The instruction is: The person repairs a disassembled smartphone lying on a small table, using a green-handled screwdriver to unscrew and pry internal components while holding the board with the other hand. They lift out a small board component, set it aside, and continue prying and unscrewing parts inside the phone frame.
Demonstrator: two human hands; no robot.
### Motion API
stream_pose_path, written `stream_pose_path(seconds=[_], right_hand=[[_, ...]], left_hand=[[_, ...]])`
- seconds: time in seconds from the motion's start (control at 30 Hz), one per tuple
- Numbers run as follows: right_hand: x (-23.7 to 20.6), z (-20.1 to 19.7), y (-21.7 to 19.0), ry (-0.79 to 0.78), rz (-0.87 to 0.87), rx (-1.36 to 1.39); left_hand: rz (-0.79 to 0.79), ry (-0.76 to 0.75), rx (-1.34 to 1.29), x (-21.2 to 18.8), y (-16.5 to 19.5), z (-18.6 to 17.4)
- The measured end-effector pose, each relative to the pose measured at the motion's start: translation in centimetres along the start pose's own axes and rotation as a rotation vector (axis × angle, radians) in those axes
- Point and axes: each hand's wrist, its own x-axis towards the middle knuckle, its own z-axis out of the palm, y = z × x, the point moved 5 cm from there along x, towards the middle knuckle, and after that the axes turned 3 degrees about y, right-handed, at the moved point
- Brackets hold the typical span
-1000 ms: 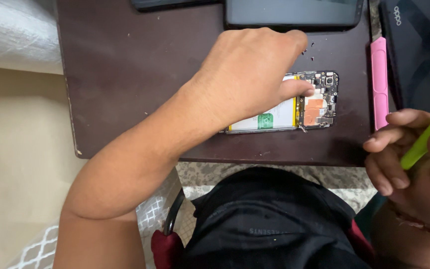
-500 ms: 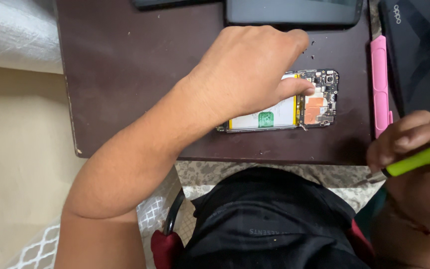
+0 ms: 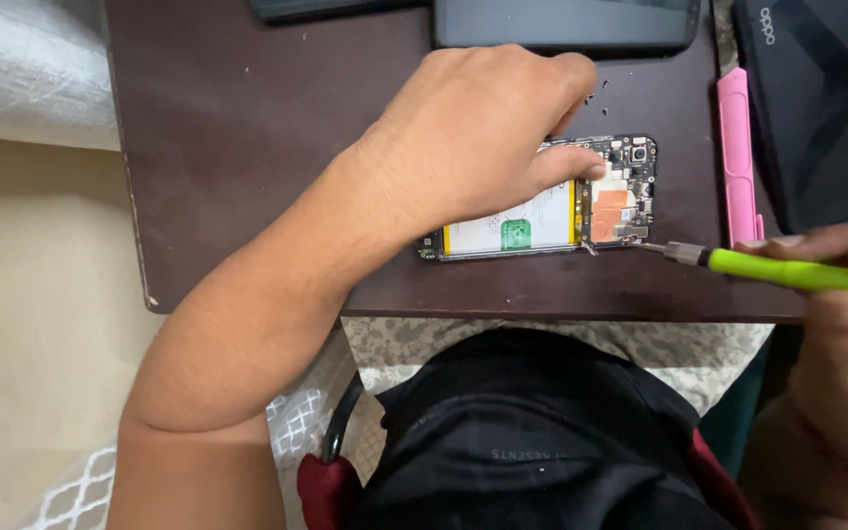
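Note:
An opened phone (image 3: pixel 581 211) lies flat on the dark brown table (image 3: pixel 247 128), its white battery and circuit board exposed. My left hand (image 3: pixel 473 137) rests on top of it, thumb pressed on the board's edge, holding it down. My right hand (image 3: pixel 836 324) grips a lime-green screwdriver (image 3: pixel 787 270). The metal tip touches the phone's lower right corner.
A pink flat tool (image 3: pixel 736 147) lies right of the phone. A dark phone (image 3: pixel 566 22) sits at the table's far edge, a black box (image 3: pixel 826 98) at the right. Tiny screws (image 3: pixel 606 83) are scattered near my fingers. A black bag (image 3: pixel 532 442) lies below the table.
My right hand has swung the screwdriver from upright to nearly level and moved its tip left onto the phone's corner. The left hand has stayed put.

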Motion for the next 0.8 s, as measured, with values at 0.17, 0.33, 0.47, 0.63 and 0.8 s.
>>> stream_pose_path(seconds=[0.17, 0.33, 0.47, 0.63, 0.8], right_hand=[[-0.1, -0.6, 0.7, -0.070, -0.034, -0.118], [0.4, -1.2, 1.7, -0.088, -0.012, -0.098], [0.5, -0.9, 1.2, -0.108, 0.005, -0.132], [0.8, -0.4, 0.1, -0.128, -0.027, -0.146], [1.1, -0.4, -0.1, -0.138, -0.012, -0.242]], left_hand=[[-0.011, -0.020, 0.007, 0.0, 0.0, 0.1], [-0.024, -0.039, 0.016, 0.0, 0.0, 0.2], [-0.027, -0.034, 0.012, 0.0, 0.0, 0.2], [-0.012, -0.017, 0.011, 0.0, 0.0, 0.1], [-0.006, -0.004, 0.007, 0.0, 0.1, 0.1]])
